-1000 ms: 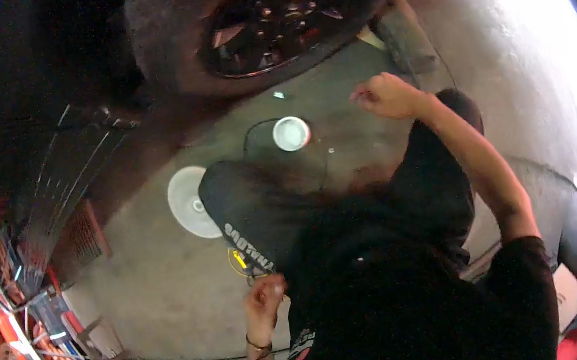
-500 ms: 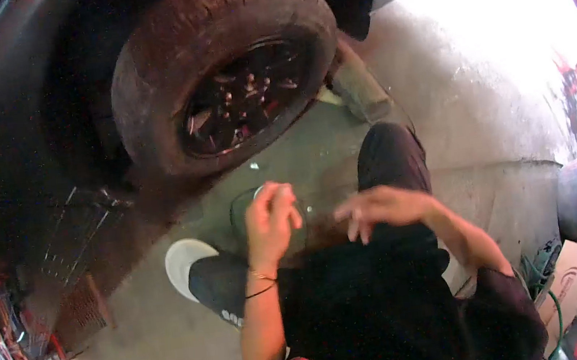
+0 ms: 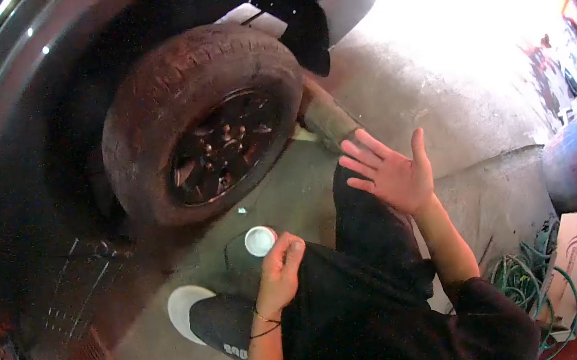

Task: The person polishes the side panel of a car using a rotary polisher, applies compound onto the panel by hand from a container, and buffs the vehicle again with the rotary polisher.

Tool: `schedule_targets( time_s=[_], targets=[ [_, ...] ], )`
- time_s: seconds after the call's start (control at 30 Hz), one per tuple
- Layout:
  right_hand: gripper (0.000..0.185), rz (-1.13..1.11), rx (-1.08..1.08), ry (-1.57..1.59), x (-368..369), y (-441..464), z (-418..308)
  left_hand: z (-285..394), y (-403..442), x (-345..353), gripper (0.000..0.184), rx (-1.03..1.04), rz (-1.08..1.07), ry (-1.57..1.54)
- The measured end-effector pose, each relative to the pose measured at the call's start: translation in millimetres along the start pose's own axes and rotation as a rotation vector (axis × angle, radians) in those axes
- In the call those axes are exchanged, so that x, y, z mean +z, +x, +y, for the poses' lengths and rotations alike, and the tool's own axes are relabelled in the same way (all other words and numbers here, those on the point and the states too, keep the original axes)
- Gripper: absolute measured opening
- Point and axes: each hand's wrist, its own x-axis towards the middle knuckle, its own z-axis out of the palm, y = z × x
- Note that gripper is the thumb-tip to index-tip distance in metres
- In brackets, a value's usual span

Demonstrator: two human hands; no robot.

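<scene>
Farther apart now, right hand (image 3: 397, 176) spread, floor (image 3: 464, 128) stretching beyond, left hand (image 3: 282, 272) seemingly pinching black shirt's edge (image 3: 309, 251)

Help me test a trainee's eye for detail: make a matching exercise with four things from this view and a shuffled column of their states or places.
1. Right hand
2. Left hand
3. Tire
4. Green coils

A. Around a dark spoked wheel
B. Fingers spread, palm showing
C. Looped beside a cardboard box
D. Fingers curled, beside the black shirt

Right pairs: 1-B; 2-D; 3-A; 4-C
</scene>
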Motion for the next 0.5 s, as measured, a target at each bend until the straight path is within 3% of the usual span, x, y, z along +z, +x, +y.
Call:
schedule_targets(
  time_s=[0.03, 0.07, 0.13, 0.17, 0.2, 0.27, 0.33, 0.37, 0.4, 0.43, 0.5],
  targets=[
    [0.116, -0.006, 0.0, -0.125, -18.3, 3.6, -2.0, 1.6, -0.7, 4.8, 0.027, -0.04, -0.049, -0.039],
    [0.103, 0.147, -0.036, -0.345, -52.3, 8.2, -0.4, 3.6, 0.9, 10.5, 0.027, -0.072, -0.102, -0.077],
    [0.076, 0.444, -0.237, -1.36, -64.6, 7.6, 10.2, 10.5, 5.4, 22.6, 0.025, -0.064, -0.124, -0.176],
    [0.051, 0.421, -0.128, -1.748, -48.7, -7.6, 7.6, 15.2, 9.9, 27.3, 0.025, -0.06, -0.115, -0.249],
    [0.049, 0.233, -0.227, -2.084, -73.9, -19.3, 14.7, 26.4, 17.2, 28.3, 0.025, -0.037, -0.118, -0.25],
    [0.049, -0.128, -0.277, -2.007, -30.8, -35.3, 26.3, 53.0, 35.1, 23.2, 0.026, -0.037, 0.105, -0.343],
    [0.05, -0.494, -0.232, -2.062, -21.0, -66.1, 41.5, 68.7, 59.2, 14.2, 0.027, -0.004, 0.181, -0.432],
    [0.05, -0.54, 0.011, -1.961, -31.4, -80.5, 46.2, 74.8, 73.6, 9.0, 0.028, 0.033, 0.221, -0.525],
    [0.047, -0.605, 0.464, -2.061, -6.4, -80.8, 27.7, 58.0, 87.7, 5.1, 0.03, 0.082, 0.32, -0.449],
    [0.043, -0.449, 0.351, -1.799, -0.7, -99.1, 17.5, 35.5, 97.5, 0.7, 0.03, 0.119, 0.324, -0.447],
    [0.037, -0.158, 0.432, -1.295, -34.4, -150.5, 0.1, -9.0, 94.0, -5.2, 0.028, 0.047, 0.378, -0.243]
  ],
)
